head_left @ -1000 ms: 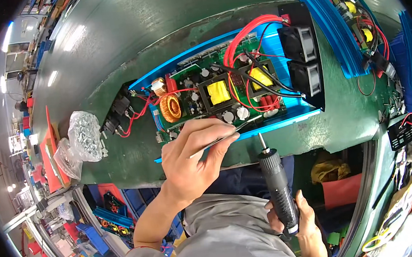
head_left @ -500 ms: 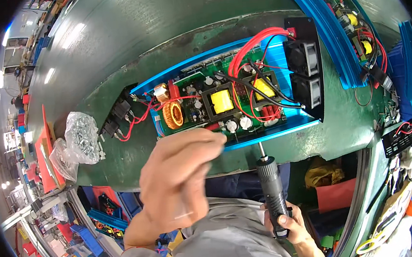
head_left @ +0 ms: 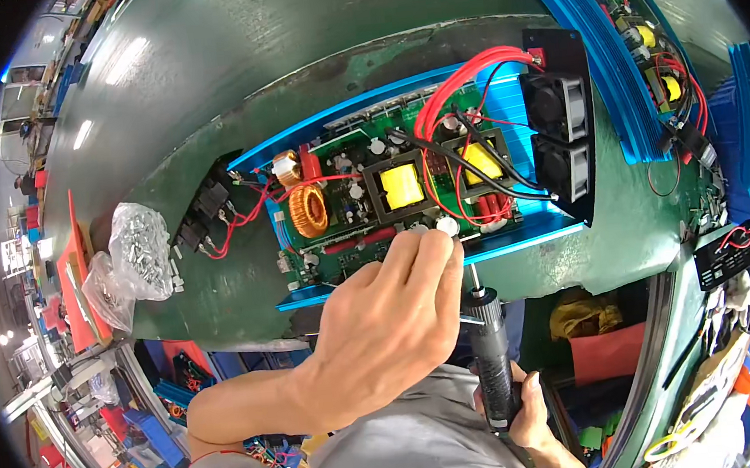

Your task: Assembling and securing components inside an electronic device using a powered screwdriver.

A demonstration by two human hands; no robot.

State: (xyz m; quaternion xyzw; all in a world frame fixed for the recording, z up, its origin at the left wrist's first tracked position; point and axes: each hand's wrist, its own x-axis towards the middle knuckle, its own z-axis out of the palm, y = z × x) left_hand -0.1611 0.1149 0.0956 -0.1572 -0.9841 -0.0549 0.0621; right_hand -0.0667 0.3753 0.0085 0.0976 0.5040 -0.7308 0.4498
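My left hand point(head_left: 391, 317) is closed, its fingertips pinched together at the near wall of a blue metal case point(head_left: 536, 236). What they pinch is hidden; a thin metallic piece shows beside the palm. My right hand point(head_left: 533, 412) is wrapped round a black electric screwdriver point(head_left: 490, 349), held upright below the case. Its bit meets the outside of the near wall, next to my left fingertips. Inside the case lies a green circuit board point(head_left: 341, 152) with yellow transformers point(head_left: 402, 185) and a copper coil point(head_left: 308, 210). Two black fans point(head_left: 557, 107) sit on the right end plate.
Black sockets point(head_left: 204, 213) on red wires lie left of the case. Further left are clear plastic bags point(head_left: 142, 250) of small parts. Another blue case point(head_left: 591, 55) with a board stands at the far right, near a black vented plate point(head_left: 725, 259).
My left hand has moved right to the case's near wall, beside the screwdriver bit, with its fingers pinched. The right hand and screwdriver have hardly moved.
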